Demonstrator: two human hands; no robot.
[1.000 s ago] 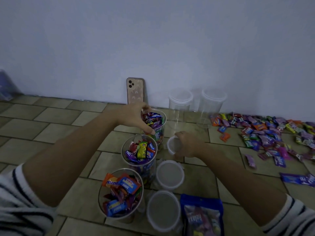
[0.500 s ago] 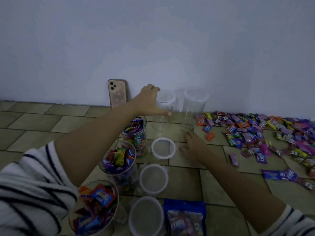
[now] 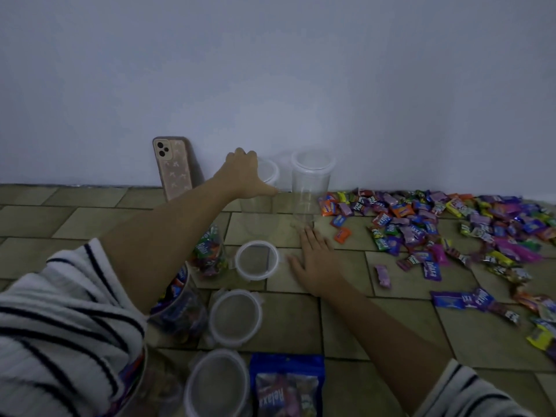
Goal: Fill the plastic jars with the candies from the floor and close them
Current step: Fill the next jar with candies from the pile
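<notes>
Left hand (image 3: 245,176) grips the top of an empty clear plastic jar (image 3: 258,203) at 12 o'clock; a second empty clear jar (image 3: 311,179) stands just beside it. Right hand (image 3: 319,260) lies flat, fingers straight, on the tiled floor (image 3: 391,341). Candy-filled clear jars (image 3: 210,251) stand at 8 o'clock, round white lids (image 3: 256,260) beside them. Loose wrapped candies (image 3: 436,224) lie at 3 o'clock.

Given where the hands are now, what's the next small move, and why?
Probably grip the empty clear plastic jar at the left hand and draw it nearer to fill: the round clear jar beside that arm already holds wrapped candies, and the right hand lies flat on the tiled floor, free.
</notes>
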